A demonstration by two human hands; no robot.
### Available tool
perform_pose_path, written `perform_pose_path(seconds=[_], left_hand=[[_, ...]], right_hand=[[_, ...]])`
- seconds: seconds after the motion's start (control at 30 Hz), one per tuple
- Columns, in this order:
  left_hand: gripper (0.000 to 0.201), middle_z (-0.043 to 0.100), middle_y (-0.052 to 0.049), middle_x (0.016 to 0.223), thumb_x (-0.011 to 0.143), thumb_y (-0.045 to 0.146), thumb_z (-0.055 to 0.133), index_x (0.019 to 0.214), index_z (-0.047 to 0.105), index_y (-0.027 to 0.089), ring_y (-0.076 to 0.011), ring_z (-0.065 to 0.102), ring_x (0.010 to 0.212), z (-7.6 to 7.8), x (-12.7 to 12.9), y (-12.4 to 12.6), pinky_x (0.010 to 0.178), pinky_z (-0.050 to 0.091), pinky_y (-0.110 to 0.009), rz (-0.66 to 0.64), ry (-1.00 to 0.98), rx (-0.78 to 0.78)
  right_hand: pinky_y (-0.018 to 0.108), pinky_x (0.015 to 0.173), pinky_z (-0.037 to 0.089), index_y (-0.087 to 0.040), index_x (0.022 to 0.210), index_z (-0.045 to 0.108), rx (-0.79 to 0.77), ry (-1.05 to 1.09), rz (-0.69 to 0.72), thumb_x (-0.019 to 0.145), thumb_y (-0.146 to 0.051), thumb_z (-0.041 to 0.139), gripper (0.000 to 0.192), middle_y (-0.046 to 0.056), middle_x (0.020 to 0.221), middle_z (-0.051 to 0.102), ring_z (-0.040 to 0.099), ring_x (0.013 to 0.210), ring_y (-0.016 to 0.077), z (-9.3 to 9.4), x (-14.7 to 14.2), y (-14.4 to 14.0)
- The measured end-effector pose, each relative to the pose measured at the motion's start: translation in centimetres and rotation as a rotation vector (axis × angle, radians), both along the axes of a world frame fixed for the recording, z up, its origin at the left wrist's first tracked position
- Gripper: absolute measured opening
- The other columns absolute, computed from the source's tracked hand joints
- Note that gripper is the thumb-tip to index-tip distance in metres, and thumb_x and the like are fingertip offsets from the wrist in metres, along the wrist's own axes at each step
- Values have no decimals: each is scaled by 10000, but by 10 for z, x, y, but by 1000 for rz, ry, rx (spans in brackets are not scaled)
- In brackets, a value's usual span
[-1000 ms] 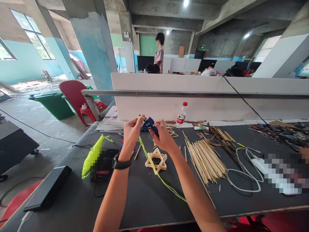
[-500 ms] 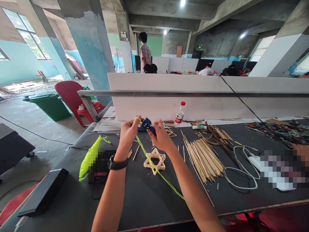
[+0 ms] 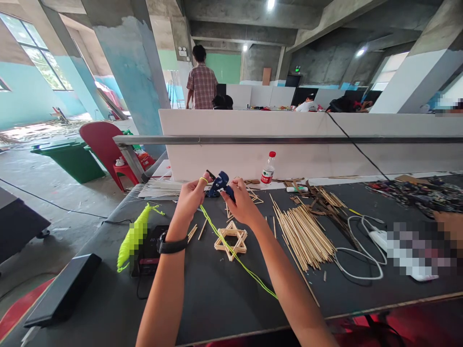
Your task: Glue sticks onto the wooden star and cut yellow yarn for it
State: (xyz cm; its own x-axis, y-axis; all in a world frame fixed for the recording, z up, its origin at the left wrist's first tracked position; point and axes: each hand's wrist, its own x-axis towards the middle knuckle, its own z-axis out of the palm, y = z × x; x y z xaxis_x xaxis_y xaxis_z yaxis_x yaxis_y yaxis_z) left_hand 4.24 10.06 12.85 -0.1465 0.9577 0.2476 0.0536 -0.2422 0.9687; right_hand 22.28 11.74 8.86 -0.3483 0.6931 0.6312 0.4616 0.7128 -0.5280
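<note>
My left hand [image 3: 190, 198], with a black watch on the wrist, is closed in a pinch on yellow-green yarn [image 3: 217, 231]. A small dark tip shows beyond its thumb; what that belongs to I cannot tell. Closed around a dark blue tool [image 3: 218, 184], my right hand [image 3: 240, 202] holds it close to the left fingertips. Fingers hide part of the tool, so its exact kind is unclear. The yarn hangs from my left hand and runs over a star made of wooden sticks [image 3: 220, 242], which lies on the dark table below, then passes under my right forearm.
A pile of thin wooden sticks [image 3: 307, 236] lies right, near a white cable [image 3: 358, 277]. At the back stands a red-capped bottle [image 3: 267, 168]. A yarn bundle [image 3: 125, 248], a phone [image 3: 154, 262] and a black box [image 3: 63, 289] lie left. A person [image 3: 202, 84] stands beyond the partition.
The blue tool has turned slightly between my hands, which stay close together. The view has shifted a little. The standing person has moved left and turned away.
</note>
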Motion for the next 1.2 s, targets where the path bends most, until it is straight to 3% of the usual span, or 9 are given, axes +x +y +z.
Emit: perform_pose_path(seconds=[0.1,0.27,0.37,0.43,0.5,0.63,0.9,1.07,1.2], left_hand=[[491,234,69,487,861,645,659,686,652,186,-93,203,460,-1,-3,0,465,126,-286,-12,110,18],[618,202,44,537,907,544,628,505,300,207,-96,185,530,-3,6,-2,510,123,-295,23,280,174],[505,258,43,544,903,504,621,536,477,188,-102,214,540,-6,13,-1,519,144,-284,-1,333,193],[378,351,41,556,879,484,641,682,672,163,-108,259,547,-8,14,1,515,176,-267,-32,350,189],[333,446,29,579,861,462,660,797,752,148,-114,304,558,-9,10,3,510,209,-253,-88,377,183],[309,578,3,625,859,430,656,753,757,158,-125,408,589,-9,-3,4,529,306,-229,-216,399,164],[329,630,-10,635,832,473,696,743,761,163,-168,540,672,-11,-4,7,564,396,-230,-129,322,159],[431,602,-22,644,856,562,661,757,732,148,-164,533,683,-16,16,7,573,391,-234,-152,229,131],[488,411,31,538,832,597,689,636,633,153,-95,345,532,-12,30,0,473,237,-230,-146,213,90]], right_hand=[[456,985,489,-255,974,468,-51,116,-1,1064,-453,452,218,78,1089,474,539,1035,241,5,4,-1],[371,911,457,-255,947,489,-104,306,43,1063,-470,461,247,28,978,503,531,937,202,11,9,-4],[343,837,440,-255,935,496,-185,387,39,1049,-514,481,284,7,912,500,516,867,189,10,10,-3],[341,839,443,-256,919,497,-220,414,27,1037,-545,492,312,6,902,509,513,870,190,7,9,-1],[347,877,466,-258,912,513,-260,433,45,1018,-574,513,333,12,920,533,524,901,193,3,7,2],[370,968,519,-268,962,578,-454,566,193,945,-621,605,354,16,988,590,581,983,191,-1,-1,5],[420,1034,558,-321,1096,659,-764,775,524,768,-420,822,379,-9,1115,695,696,1053,190,2,6,3],[470,989,573,-278,1022,694,-855,785,502,744,-546,798,400,58,1199,732,645,1234,279,-1,-2,4],[493,1047,534,-291,1044,721,-815,751,496,796,-671,710,454,68,1324,699,525,1395,291,1,-7,2]])
